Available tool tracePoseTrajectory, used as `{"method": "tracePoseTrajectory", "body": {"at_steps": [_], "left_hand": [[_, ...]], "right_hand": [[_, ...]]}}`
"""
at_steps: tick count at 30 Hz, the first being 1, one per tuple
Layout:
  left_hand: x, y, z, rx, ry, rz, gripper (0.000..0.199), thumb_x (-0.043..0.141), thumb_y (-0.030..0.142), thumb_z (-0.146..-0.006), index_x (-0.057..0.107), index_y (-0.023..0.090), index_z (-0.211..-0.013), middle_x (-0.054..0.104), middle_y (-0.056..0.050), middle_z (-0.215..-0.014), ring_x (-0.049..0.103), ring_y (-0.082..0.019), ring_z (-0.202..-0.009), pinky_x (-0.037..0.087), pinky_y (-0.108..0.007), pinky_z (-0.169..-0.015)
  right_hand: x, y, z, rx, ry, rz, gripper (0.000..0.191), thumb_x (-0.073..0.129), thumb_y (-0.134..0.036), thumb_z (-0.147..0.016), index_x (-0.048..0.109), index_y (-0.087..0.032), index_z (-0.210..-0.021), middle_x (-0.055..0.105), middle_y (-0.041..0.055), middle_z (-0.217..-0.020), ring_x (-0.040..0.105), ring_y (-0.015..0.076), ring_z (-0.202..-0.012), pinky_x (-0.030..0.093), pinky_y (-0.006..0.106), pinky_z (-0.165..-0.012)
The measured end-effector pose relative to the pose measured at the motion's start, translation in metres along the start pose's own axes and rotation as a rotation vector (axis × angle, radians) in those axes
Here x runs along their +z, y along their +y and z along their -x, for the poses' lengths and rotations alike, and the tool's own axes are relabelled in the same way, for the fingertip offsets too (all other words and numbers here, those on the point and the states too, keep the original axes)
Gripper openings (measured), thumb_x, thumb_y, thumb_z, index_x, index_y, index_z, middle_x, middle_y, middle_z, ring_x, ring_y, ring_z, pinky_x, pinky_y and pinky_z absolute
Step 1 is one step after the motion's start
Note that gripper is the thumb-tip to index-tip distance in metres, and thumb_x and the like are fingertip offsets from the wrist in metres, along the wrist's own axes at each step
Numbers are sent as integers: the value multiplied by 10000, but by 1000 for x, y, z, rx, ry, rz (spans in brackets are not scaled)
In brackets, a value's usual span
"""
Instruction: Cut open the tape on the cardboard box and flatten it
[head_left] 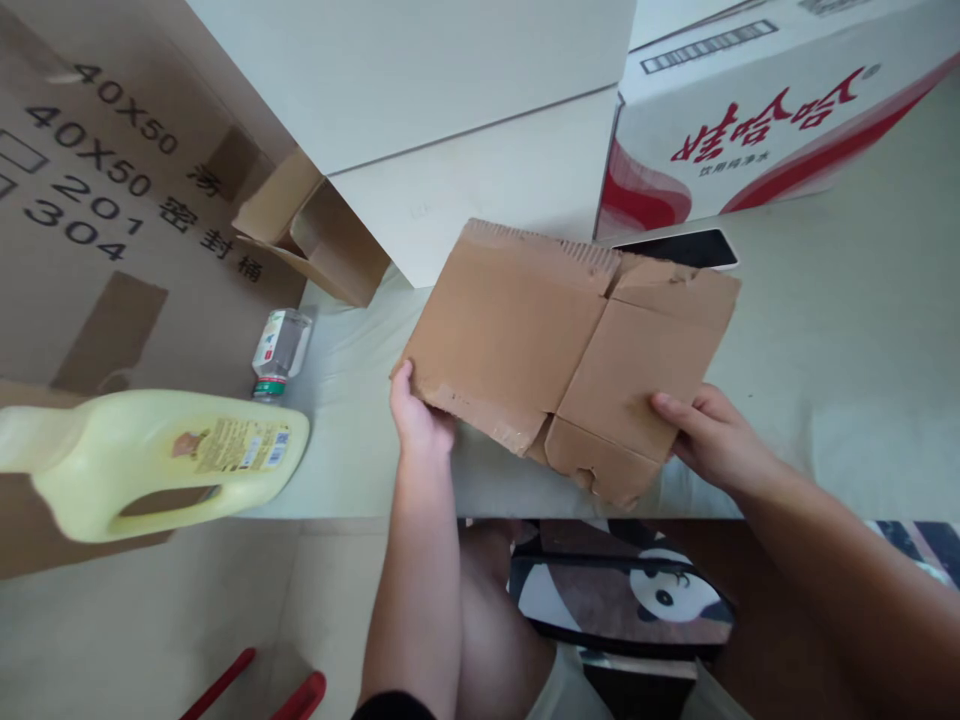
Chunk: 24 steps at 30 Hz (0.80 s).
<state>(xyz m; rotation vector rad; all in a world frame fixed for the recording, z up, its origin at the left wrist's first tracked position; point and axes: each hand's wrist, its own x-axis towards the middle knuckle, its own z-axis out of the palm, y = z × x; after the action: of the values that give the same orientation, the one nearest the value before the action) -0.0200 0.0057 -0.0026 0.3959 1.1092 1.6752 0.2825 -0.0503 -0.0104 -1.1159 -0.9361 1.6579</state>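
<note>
A flattened brown cardboard box (510, 325), with creases and ragged edges, is held up above the pale cloth by both my hands. My left hand (424, 415) grips its left corner, thumb on top and the other fingers hidden beneath. At the right edge, my right hand (709, 435) pinches the cardboard between the thumb above and the fingers below. Just behind the cardboard lies a phone (686, 249) with a dark screen, partly covered by it.
White boxes (480, 180) and a red-and-white carton (750, 130) stand behind. On the left are a small open carton (337, 245), a clear bottle with a green cap (279, 350), a pale yellow jug (172, 440) and a large printed box (112, 200). Pale cloth (840, 350) covers the surface.
</note>
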Motion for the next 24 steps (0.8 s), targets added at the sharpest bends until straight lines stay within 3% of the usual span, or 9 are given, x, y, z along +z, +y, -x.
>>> {"method": "tracePoseTrajectory", "body": {"at_steps": [2,4,8,14,16,19,21,24], "left_hand": [[4,5,3,80,48,71,363,550,561,-782,611,225,-903,687,-32,-834,680,-204,-788,510,-302,-688],[6,9,6,101,106,124,361,479,574,-803,566,227,-851,620,-2,-728,622,-158,-632,449,-270,-590],[7,16,8,-8,185,136,334,405,520,-851,518,214,-776,506,25,-626,492,-109,-465,358,-253,-493],[1,17,7,-44,86,135,361,460,543,-853,512,210,-724,479,25,-610,504,-109,-490,392,-241,-510],[0,17,7,-53,76,148,366,471,544,-853,514,207,-715,476,25,-605,504,-108,-492,395,-238,-511],[2,18,8,-81,81,181,367,453,527,-867,511,204,-703,464,24,-592,492,-107,-485,386,-238,-503],[4,19,9,-112,88,203,377,417,514,-887,511,200,-701,450,27,-586,482,-102,-478,376,-237,-502],[5,20,11,-140,87,219,398,374,511,-910,512,200,-704,443,30,-591,475,-98,-477,371,-236,-505]], "right_hand": [[1,-3,1,-6,50,-29,443,831,-613,-693,664,-203,-679,569,-32,-493,395,78,-316,328,218,-286],[2,-6,2,-50,119,-52,469,841,-622,-668,613,-214,-634,492,-55,-437,314,64,-285,253,214,-261],[-2,-14,2,-171,283,-131,533,855,-698,-587,582,-243,-636,443,-69,-429,244,66,-283,196,235,-276],[-17,-36,-7,-384,427,-250,461,871,-643,-629,646,-246,-699,598,-12,-677,400,95,-513,325,215,-418],[-24,-42,-10,-432,496,-310,417,819,-580,-739,640,-211,-662,657,23,-825,439,79,-588,319,170,-443],[-35,-45,-18,-415,636,-444,438,565,-484,-970,642,-182,-662,682,38,-1018,422,32,-568,320,136,-453],[-42,-44,-23,-354,747,-522,475,458,-445,-1032,635,-180,-679,666,21,-987,382,12,-509,332,140,-448],[-47,-43,-30,-285,925,-545,377,475,-400,-1040,601,-207,-743,600,-15,-830,449,29,-492,387,176,-463]]}}
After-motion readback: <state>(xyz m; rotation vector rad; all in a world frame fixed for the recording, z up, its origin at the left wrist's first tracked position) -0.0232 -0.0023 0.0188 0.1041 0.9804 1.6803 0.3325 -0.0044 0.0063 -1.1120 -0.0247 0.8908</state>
